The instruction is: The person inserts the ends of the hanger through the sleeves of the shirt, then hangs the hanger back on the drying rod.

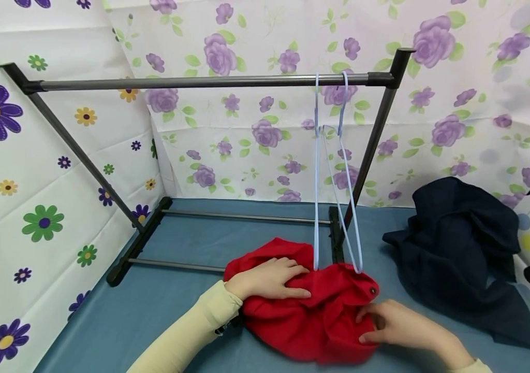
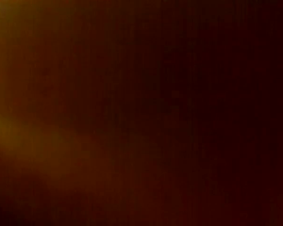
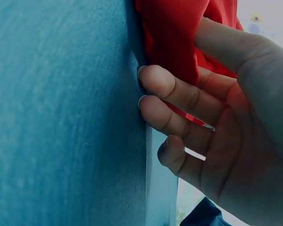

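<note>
A crumpled red garment (image 1: 311, 321) with a dark round button lies on the blue cloth, below the rack. My left hand (image 1: 269, 278) rests on top of it, fingers extended and thumb apart. At the garment's right side, my right hand (image 1: 397, 325) pinches a fold between thumb and index finger. The right wrist view shows the other fingers (image 3: 174, 115) loosely bent beside the red fabric (image 3: 174, 37), close to the blue surface. Two pale blue hangers (image 1: 317, 207) hang from the rail, their lower ends overlapping the garment in the head view. The left wrist view is almost black.
A dark metal rack (image 1: 200, 83) spans the back, its right leg (image 1: 377, 134) behind the hangers. To the right lies a crumpled navy garment (image 1: 460, 248). Blue cloth (image 1: 237, 207) covers the surface, with flowered sheets (image 1: 255, 171) behind and at the left.
</note>
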`<move>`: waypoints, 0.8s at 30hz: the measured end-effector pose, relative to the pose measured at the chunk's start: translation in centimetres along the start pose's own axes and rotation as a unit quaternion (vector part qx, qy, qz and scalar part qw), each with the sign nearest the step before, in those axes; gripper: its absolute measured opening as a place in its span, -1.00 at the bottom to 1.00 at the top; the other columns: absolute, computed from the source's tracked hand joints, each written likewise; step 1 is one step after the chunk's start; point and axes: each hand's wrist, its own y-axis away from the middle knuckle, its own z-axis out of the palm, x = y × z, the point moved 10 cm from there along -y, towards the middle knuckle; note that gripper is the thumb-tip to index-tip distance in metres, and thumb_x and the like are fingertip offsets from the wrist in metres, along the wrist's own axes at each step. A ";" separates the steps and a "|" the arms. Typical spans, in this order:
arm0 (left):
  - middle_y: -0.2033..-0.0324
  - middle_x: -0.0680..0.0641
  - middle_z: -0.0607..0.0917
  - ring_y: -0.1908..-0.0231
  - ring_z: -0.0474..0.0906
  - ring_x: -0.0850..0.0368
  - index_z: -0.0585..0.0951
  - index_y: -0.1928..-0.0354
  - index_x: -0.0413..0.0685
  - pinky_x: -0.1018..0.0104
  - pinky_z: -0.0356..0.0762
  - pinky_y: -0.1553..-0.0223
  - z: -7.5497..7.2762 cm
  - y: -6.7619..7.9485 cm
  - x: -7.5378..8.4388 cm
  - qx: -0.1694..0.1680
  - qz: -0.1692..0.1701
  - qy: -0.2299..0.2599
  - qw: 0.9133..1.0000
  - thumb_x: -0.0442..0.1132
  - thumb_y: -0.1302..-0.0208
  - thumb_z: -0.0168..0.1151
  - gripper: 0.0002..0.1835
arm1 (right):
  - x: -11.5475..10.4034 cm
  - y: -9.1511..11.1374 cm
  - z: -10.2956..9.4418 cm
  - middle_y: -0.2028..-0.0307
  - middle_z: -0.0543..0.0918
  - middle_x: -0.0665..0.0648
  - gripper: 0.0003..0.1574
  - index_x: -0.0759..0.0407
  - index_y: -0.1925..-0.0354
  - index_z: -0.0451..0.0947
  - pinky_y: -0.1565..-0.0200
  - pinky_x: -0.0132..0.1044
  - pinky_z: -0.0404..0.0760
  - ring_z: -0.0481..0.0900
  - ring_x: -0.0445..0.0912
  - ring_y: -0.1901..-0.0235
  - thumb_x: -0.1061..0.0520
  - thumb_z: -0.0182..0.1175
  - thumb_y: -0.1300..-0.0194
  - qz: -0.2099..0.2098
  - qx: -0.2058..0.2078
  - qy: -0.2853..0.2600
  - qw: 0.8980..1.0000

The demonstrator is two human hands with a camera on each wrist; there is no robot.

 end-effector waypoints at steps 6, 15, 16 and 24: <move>-0.14 0.03 0.57 -0.17 0.44 0.16 0.51 -0.32 0.05 0.21 0.39 -0.25 -0.6 -0.3 0.3 0.015 0.013 -0.033 0.999 0.15 -0.45 0.15 -0.46 | -0.1 0.1 -0.3 0.55 0.53 -0.17 -0.77 -0.05 0.12 0.61 0.50 -0.40 0.42 0.43 -0.30 0.57 -0.05 0.37 -0.30 -0.016 0.007 -0.005 1.000; 0.23 0.14 0.60 0.14 0.51 0.28 0.55 -0.08 0.04 0.35 0.50 0.02 -2.2 0.9 -0.2 0.032 0.044 -0.015 0.998 -0.08 -0.46 0.19 -0.75 | -0.4 0.9 -3.3 0.42 0.57 -0.17 -0.83 -0.14 0.14 0.60 0.50 -0.35 0.51 0.49 -0.28 0.51 0.17 0.25 -0.38 -0.027 0.079 0.030 0.996; 0.26 0.15 0.59 0.17 0.50 0.29 0.55 -0.05 0.05 0.35 0.50 0.04 -2.6 1.2 -0.4 0.035 0.043 -0.007 0.998 -0.09 -0.46 0.19 -0.79 | -0.3 1.0 -3.7 0.40 0.57 -0.16 -0.79 -0.15 0.14 0.61 0.50 -0.35 0.51 0.49 -0.27 0.50 0.20 0.23 -0.38 -0.024 0.090 0.033 0.995; 0.55 0.15 0.46 0.49 0.41 0.27 0.57 0.04 0.02 0.32 0.42 0.31 -6.2 3.2 -2.4 0.058 0.010 0.018 0.998 -0.15 -0.50 0.10 -0.86 | -0.9 1.6 -7.2 0.26 0.62 -0.09 -0.58 -0.13 0.10 0.63 0.44 -0.37 0.49 0.47 -0.28 0.43 0.39 0.13 -0.35 -0.055 0.182 0.064 0.980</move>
